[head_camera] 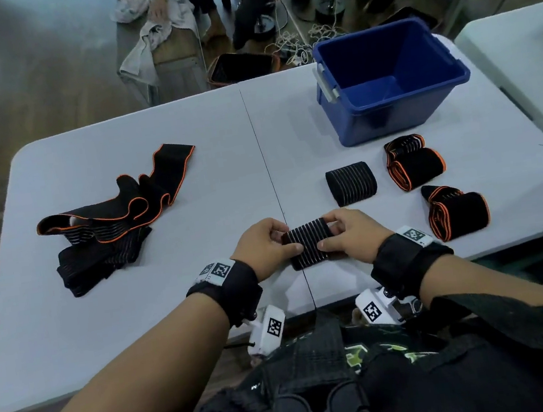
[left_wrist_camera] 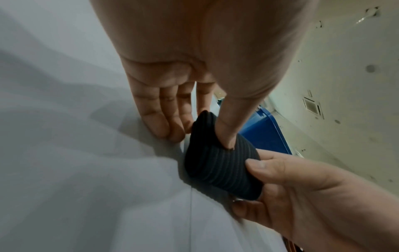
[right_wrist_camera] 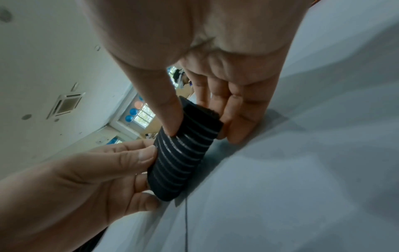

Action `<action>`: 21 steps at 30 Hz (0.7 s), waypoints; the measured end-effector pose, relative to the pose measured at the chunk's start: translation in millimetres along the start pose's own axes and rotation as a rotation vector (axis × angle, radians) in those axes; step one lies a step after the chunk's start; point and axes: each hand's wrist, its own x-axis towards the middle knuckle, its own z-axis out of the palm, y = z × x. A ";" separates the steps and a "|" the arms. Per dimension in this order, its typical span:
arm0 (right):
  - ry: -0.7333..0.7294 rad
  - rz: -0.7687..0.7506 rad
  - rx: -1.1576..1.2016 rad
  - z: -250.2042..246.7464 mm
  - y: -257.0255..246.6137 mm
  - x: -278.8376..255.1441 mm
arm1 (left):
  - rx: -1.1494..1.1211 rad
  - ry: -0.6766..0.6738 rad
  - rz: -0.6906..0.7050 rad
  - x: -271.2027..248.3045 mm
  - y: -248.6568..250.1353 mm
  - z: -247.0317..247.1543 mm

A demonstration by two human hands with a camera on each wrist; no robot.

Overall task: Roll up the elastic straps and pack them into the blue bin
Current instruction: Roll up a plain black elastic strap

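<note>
Thumbs pressed on top and fingers (right_wrist_camera: 232,119) curled underneath, a person's left hand (head_camera: 263,248) and right hand (head_camera: 348,235) pinch opposite ends of a rolled black strap (head_camera: 309,244) at the near edge of the grey worktop (head_camera: 138,309), right over its centre seam. The roll's long axis runs left to right between the two hands, its pale ribs crossing that axis, and each hand grips one end, so neither is nearer than the other. In the right wrist view a fuzzy end flap shows at the roll's far end beside the fingertips; whether it is fastened cannot be told. The blue bin (head_camera: 392,110) stands open and apparently empty at the far right of the worktop, beyond and to the right of the hands, so by position the right hand looks better placed to carry the roll there. Between hands and bin lie three finished rolls: a black ribbed roll (head_camera: 351,183) and two orange-edged rolls (head_camera: 416,166) (head_camera: 459,215), none yet packed. To the left, well apart from the hands, a heap of unrolled straps (head_camera: 109,213) with orange trim waits its turn.
</note>
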 end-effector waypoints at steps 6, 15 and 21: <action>0.157 -0.008 -0.062 -22.7 5.6 -12.8 | 0.129 -0.016 0.026 14.7 20.6 19.9; 0.496 0.147 -0.386 -63.3 31.1 -40.5 | 0.159 -0.146 0.137 24.2 68.4 58.3; 0.631 0.207 -0.413 -69.9 39.8 -60.6 | 0.150 -0.244 0.227 26.7 75.4 75.1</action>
